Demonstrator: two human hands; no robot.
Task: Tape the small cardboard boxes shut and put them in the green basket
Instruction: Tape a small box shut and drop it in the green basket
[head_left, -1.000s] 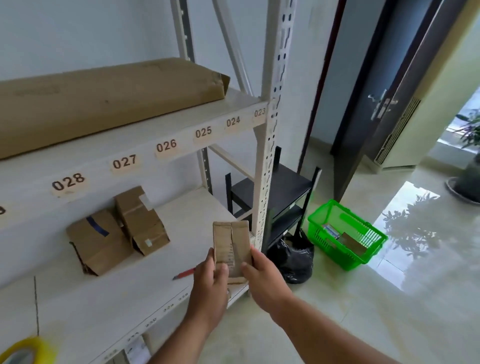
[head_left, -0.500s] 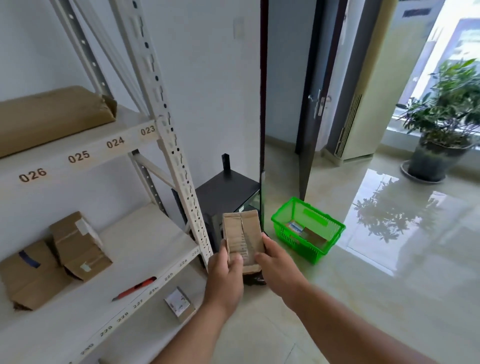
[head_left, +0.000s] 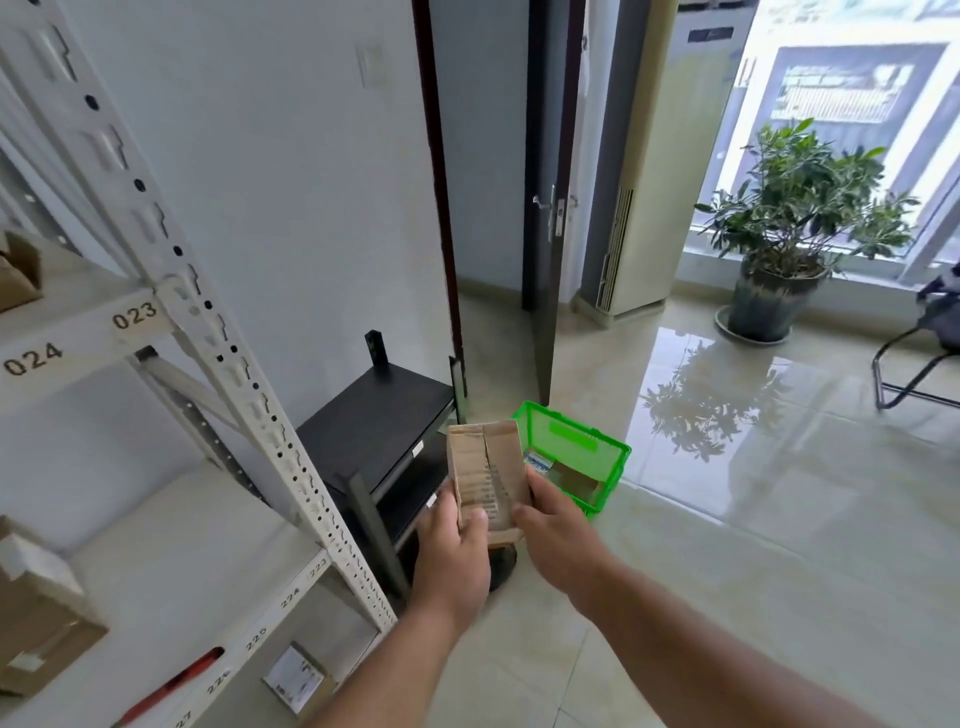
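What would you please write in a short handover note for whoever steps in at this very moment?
Left hand: grips the lower left of the small brown cardboard box.
Right hand: grips its lower right edge.
The box is in the air, in front of the green plastic basket on the tiled floor.
Done: at least one item already lies in the basket.
Left: put this box in the basket; more brown cardboard boxes wait on the white metal shelf.

Bright daylight from window (head_left: 852, 104); floor (head_left: 727, 415) glare; edges warped.
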